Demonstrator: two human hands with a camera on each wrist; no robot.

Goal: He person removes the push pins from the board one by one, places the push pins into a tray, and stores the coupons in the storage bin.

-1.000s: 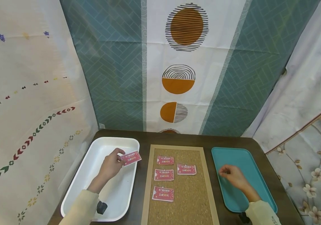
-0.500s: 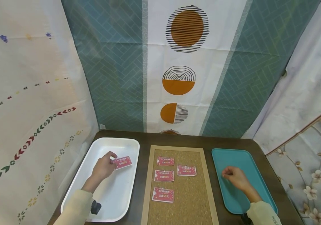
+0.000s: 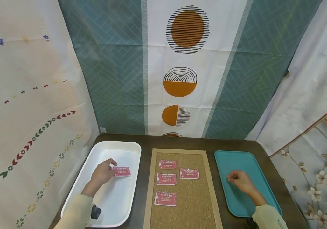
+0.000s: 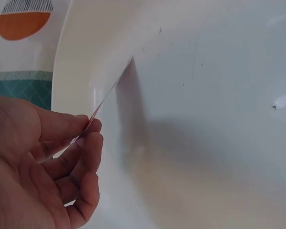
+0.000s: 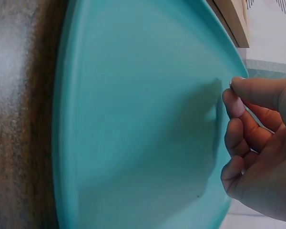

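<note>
In the head view my left hand point(image 3: 104, 173) pinches a red paper coupon point(image 3: 122, 171) by its left end, over the white tray point(image 3: 114, 203). The left wrist view shows the coupon point(image 4: 107, 95) edge-on between thumb and fingers, its far corner close to the tray floor; I cannot tell whether it touches. Above the teal tray point(image 3: 238, 159), my right hand point(image 3: 242, 182) has thumb and index finger pinched on a tiny silvery pin-like piece point(image 5: 230, 84), mostly hidden by the fingertips. Its other fingers are curled.
Between the trays lies a wood-framed cork board point(image 3: 189, 203). Several matching coupons are fixed to it, among them an upper left coupon point(image 3: 167, 164) and a right coupon point(image 3: 189, 173), with small shiny spots at their top edges. A dark brown table point(image 3: 140, 190) bears everything; curtains surround it.
My left hand has moved left and down into the white tray with the coupon, which now lies more level. The right hand has stayed nearly still over the teal tray.
</note>
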